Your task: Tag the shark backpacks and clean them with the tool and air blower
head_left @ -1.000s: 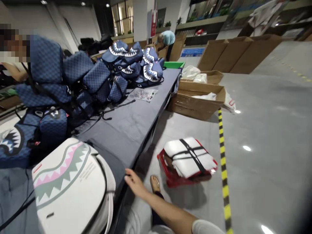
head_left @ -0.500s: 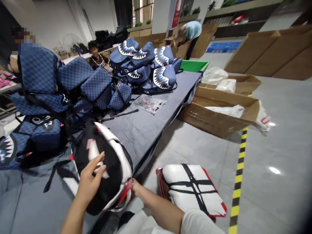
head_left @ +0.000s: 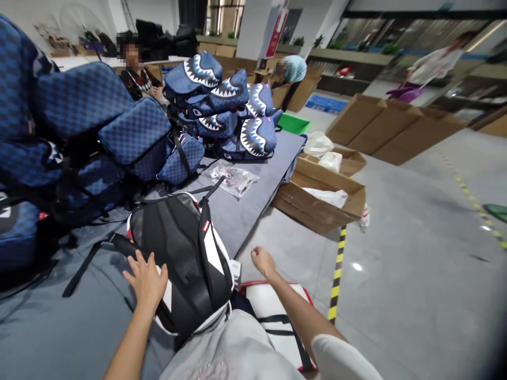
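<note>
A black and white backpack [head_left: 178, 237] lies on the grey-covered table [head_left: 253, 179] with its padded back and shoulder straps facing up. My left hand [head_left: 147, 282] rests on its left side, open with fingers spread. To the right of the backpack, over the floor, my right hand [head_left: 263, 262] is closed with curled fingers; anything inside is hidden. A small white tag or card [head_left: 236, 272] shows at the backpack's right edge. Below my right forearm, a white bundle with black bands and red edges [head_left: 271, 302] is low beside the table.
Blue checkered backpacks [head_left: 134, 129] with shark-mouth prints are piled on the table. A clear plastic packet [head_left: 232, 178] lies behind the black backpack. Open cardboard boxes [head_left: 317, 211] stand on the floor at right, near striped tape [head_left: 337, 274]. Several other people work farther back.
The backpack has turned so its strap side faces up. My right hand has left its edge and moved right. My left hand has come down onto it. The view has swung right.
</note>
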The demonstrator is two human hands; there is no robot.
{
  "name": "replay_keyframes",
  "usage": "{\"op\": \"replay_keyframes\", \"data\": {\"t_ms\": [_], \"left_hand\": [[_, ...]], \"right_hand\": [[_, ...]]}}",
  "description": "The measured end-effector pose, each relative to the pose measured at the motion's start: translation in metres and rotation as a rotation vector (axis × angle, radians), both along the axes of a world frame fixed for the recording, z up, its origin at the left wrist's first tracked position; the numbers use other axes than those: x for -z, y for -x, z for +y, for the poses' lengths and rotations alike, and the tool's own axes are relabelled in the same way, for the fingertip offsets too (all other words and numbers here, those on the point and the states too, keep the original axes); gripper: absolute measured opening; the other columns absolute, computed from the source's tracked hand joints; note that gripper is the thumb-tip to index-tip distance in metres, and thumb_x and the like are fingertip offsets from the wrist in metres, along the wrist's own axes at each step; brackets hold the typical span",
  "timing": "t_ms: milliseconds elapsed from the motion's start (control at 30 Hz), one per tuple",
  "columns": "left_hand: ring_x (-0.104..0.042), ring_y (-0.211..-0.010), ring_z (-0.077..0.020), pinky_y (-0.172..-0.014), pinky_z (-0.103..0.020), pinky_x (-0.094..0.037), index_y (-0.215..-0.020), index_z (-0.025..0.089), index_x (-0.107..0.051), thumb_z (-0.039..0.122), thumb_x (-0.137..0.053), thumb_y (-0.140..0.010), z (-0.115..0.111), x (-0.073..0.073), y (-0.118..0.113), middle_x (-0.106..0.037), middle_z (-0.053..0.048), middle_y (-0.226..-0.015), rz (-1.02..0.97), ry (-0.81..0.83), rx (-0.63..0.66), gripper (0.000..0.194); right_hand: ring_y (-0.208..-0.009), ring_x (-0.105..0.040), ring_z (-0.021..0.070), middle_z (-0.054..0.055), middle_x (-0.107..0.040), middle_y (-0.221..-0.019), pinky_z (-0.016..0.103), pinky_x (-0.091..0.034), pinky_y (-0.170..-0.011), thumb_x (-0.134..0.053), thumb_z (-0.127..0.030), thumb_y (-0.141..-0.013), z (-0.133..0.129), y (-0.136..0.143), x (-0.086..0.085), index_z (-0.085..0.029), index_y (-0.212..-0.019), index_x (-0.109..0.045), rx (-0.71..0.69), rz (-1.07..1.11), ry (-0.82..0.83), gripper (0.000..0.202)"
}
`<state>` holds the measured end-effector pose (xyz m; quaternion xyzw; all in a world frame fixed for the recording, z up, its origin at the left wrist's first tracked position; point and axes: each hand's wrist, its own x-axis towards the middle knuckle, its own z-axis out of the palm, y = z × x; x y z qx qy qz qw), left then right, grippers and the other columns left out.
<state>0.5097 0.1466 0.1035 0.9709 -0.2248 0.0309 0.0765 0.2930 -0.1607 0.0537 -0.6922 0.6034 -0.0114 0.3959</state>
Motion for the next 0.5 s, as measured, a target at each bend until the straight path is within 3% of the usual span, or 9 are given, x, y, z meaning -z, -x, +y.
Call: {"op": "replay_keyframes", "data": {"t_ms": [67,133,267,367,500], "left_hand": [[-0.011,-0.149,-0.0463,-0.112,-0.071,-0.02,-0.141,0.006,-0.051,0.042,-0.041,-0.097,-0.027,-0.005,-0.012,-0.024,-0.028,-0.158,-0.073,-0.005,0.097,0.058],[-0.015,-0.149,-0.0444,-0.114,-0.067,-0.021,-0.146,0.008,-0.046,0.044,-0.043,-0.098,-0.06,0.001,-0.025,-0.026,-0.026,-0.158,-0.087,0.001,0.178,0.06],[-0.011,-0.15,-0.0454,-0.115,-0.068,-0.02,-0.153,0.011,-0.036,0.043,-0.047,-0.096,-0.119,0.039,-0.043,-0.021,-0.026,-0.161,-0.106,0.015,0.196,0.066],[-0.002,-0.152,-0.0431,-0.116,-0.069,-0.015,-0.155,0.012,-0.03,0.043,-0.041,-0.097,-0.139,0.063,-0.04,-0.01,-0.023,-0.164,-0.136,0.013,0.134,0.066],[0.002,-0.152,-0.0418,-0.117,-0.07,-0.01,-0.158,0.015,-0.021,0.044,-0.04,-0.098,-0.146,0.065,-0.017,0.0,-0.019,-0.165,-0.119,-0.027,0.057,0.069]], "right_hand": [[-0.103,-0.064,0.0268,0.013,-0.07,-0.097,0.035,-0.045,-0.087,-0.049,-0.02,-0.091,-0.053,-0.016,-0.009,-0.018,-0.092,-0.068,-0.057,0.047,0.139,0.019],[-0.108,-0.062,0.028,0.016,-0.068,-0.11,0.037,-0.043,-0.092,-0.047,-0.018,-0.092,-0.111,-0.041,-0.01,-0.017,-0.105,-0.069,-0.121,0.075,0.252,0.026],[-0.114,-0.058,0.0267,0.019,-0.064,-0.122,0.035,-0.042,-0.098,-0.048,-0.008,-0.087,-0.239,-0.109,0.005,-0.014,-0.115,-0.068,-0.27,0.076,0.445,0.035],[-0.116,-0.057,0.0246,0.018,-0.063,-0.125,0.032,-0.04,-0.101,-0.05,-0.001,-0.083,-0.322,-0.158,0.024,-0.014,-0.114,-0.068,-0.402,0.054,0.526,0.038],[-0.127,-0.05,0.0261,0.023,-0.053,-0.14,0.036,-0.036,-0.102,-0.052,-0.007,-0.09,-0.382,-0.199,0.053,-0.013,-0.132,-0.06,-0.495,0.032,0.567,0.044]]}}
